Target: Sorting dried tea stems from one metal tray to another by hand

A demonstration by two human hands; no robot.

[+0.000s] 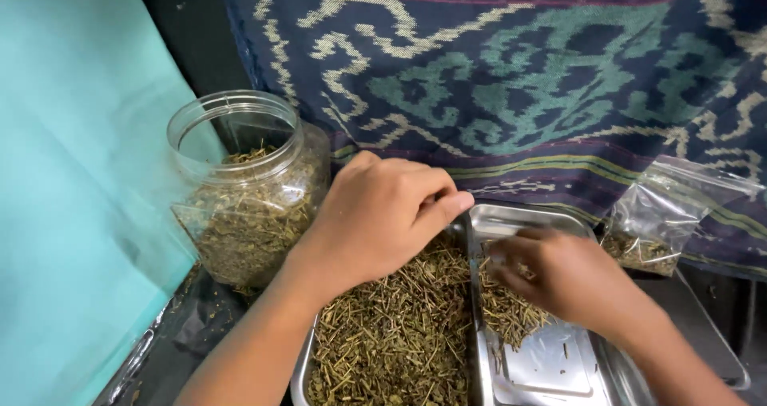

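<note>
1. Nearest, two steel trays [479, 350] sit side by side, the left one heaped with dried herb stems [391, 334].
2. The left hand [375, 214] rests loosely curled over that heap; whether it pinches anything, I cannot tell.
3. The right hand [559, 274] has its fingers pressed together on a smaller pile.
4. Beyond stand an open plastic jar [244, 186], a clear bag [659, 214] and a patterned cloth [519, 78].

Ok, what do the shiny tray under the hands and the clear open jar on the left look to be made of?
The shiny rectangular tray looks like polished metal, probably stainless steel: its bare floor reflects light like a mirror. The clear wide-mouthed jar seems thin transparent plastic, though glass can't be ruled out; the dried herb inside shows through its wall.
</note>
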